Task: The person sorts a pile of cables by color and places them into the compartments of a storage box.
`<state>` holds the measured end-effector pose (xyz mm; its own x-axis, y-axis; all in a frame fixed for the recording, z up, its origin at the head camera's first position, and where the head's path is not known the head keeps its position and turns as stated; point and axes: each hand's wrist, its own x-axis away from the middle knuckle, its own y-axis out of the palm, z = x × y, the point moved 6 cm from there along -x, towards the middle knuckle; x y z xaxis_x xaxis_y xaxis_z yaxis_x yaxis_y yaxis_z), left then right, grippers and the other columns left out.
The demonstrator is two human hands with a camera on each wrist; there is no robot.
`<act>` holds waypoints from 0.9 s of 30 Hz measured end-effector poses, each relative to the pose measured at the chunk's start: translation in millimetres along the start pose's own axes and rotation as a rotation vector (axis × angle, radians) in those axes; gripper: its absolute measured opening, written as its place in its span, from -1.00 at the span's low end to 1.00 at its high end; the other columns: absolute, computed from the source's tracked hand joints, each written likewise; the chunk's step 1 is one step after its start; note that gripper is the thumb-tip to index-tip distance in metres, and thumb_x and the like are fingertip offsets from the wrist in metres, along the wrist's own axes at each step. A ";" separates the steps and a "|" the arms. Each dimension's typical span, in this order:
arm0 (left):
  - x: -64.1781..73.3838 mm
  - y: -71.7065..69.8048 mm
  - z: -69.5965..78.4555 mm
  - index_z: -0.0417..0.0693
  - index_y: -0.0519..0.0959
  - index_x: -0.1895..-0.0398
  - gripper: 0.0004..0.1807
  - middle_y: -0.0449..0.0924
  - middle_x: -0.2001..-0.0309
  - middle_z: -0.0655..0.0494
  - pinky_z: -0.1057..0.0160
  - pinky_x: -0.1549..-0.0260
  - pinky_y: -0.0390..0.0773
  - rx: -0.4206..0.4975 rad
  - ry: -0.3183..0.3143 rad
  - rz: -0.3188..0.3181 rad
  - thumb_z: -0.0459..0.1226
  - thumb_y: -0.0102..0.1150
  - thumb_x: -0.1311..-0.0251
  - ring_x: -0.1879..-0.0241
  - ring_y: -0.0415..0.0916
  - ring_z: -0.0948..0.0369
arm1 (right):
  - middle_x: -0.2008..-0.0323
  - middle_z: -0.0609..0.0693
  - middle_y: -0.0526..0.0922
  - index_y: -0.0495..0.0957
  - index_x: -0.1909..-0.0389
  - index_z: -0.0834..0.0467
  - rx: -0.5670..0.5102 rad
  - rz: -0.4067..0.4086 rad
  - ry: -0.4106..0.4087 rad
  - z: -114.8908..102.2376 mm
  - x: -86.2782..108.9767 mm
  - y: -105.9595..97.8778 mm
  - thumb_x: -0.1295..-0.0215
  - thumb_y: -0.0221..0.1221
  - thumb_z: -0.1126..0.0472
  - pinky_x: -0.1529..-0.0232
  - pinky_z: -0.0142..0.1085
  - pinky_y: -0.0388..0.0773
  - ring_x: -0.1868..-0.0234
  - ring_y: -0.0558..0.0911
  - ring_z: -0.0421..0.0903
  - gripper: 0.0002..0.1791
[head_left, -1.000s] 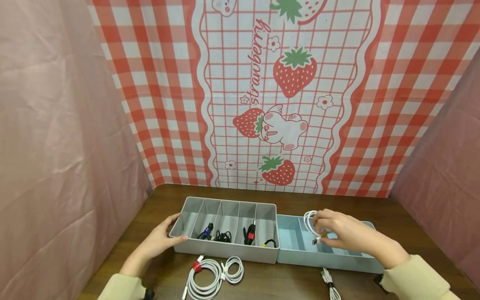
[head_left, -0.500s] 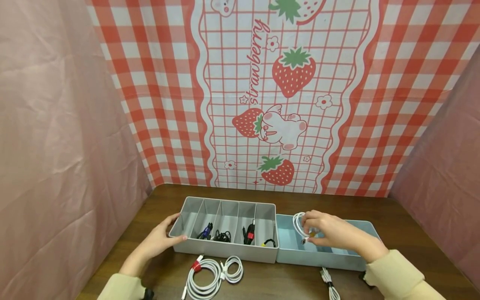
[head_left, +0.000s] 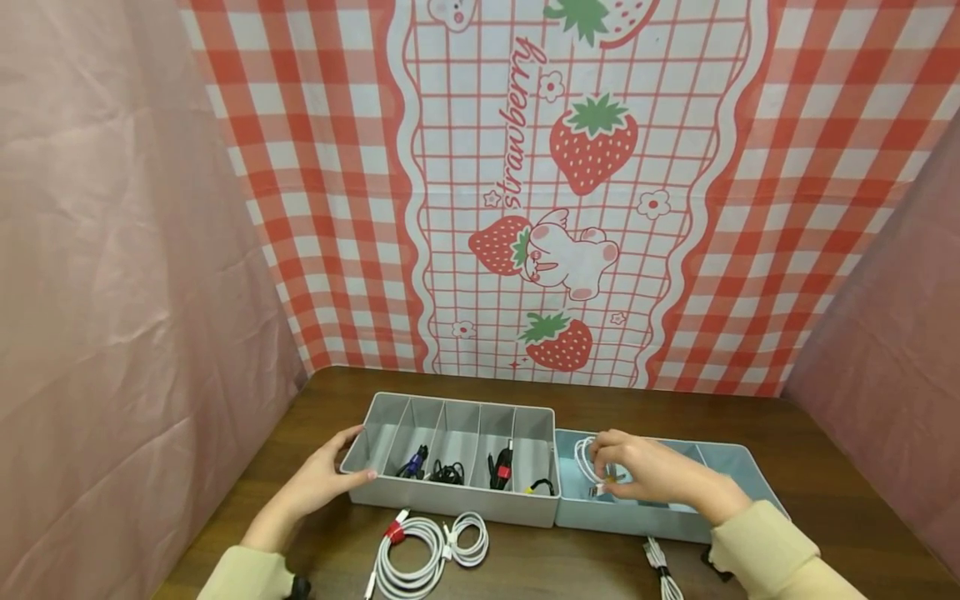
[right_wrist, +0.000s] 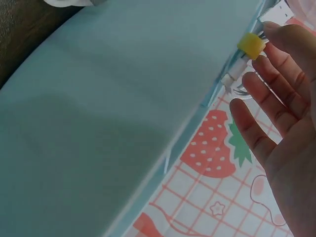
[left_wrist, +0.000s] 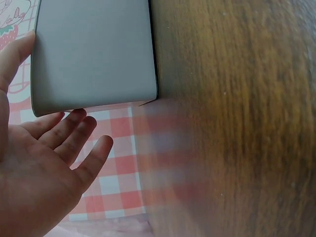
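My left hand point(head_left: 322, 477) rests at the left end of a grey divided box point(head_left: 450, 493), thumb on its front rim and fingers along the end wall. In the left wrist view those fingers are loosely spread beside the wall. My right hand point(head_left: 637, 467) pinches a coiled white cable point(head_left: 583, 460) over the left part of a light-blue divided box point(head_left: 622, 518). A yellow band point(right_wrist: 252, 46) wraps the cable, and its white plug point(right_wrist: 277, 13) shows near the thumb. Part of the coil is hidden behind the fingers.
The grey box contains a purple-banded dark cable point(head_left: 414, 462), a black coil point(head_left: 447, 473), a black cable with a red band point(head_left: 501, 472) and a short yellow-tipped black cable point(head_left: 540, 486). In front lie two white coils point(head_left: 408, 557) and a black-tied white cable point(head_left: 662, 570).
My right hand has moved left with the white cable, from the middle of the light-blue box to its left part, and slightly lower. The left hand stays on the grey box.
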<state>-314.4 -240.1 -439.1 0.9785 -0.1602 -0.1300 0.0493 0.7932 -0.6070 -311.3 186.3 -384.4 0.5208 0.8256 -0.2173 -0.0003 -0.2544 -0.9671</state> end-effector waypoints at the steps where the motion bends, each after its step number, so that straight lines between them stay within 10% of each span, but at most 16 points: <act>1: -0.2 0.1 -0.1 -0.24 0.18 -0.37 -0.12 0.27 -0.29 -0.29 0.00 0.00 0.47 -0.001 -0.001 -0.001 -0.13 0.39 -0.02 -0.20 0.33 -0.17 | 0.14 -0.07 0.52 0.52 0.45 -0.08 -0.008 -0.007 0.006 0.6 0.2 1.3 -0.12 0.31 0.19 0.34 -0.42 0.49 0.21 0.49 -0.27 -0.86; 27: 0.4 0.2 0.8 -0.25 0.18 -0.37 -0.13 0.28 -0.29 -0.32 -0.05 -0.05 0.42 -0.017 -0.003 0.000 -0.15 0.38 -0.03 -0.23 0.29 -0.19 | 0.09 -0.05 0.50 0.61 0.32 -0.04 -0.054 0.102 -0.028 7.3 10.3 12.2 -0.10 0.34 0.21 0.26 -0.37 0.53 0.14 0.48 -0.23 -0.86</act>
<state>-313.9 -239.5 -438.7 0.9791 -0.1584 -0.1275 0.0458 0.7828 -0.6206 -312.2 195.4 -399.4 0.4968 0.8075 -0.3181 -0.0057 -0.3634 -0.9316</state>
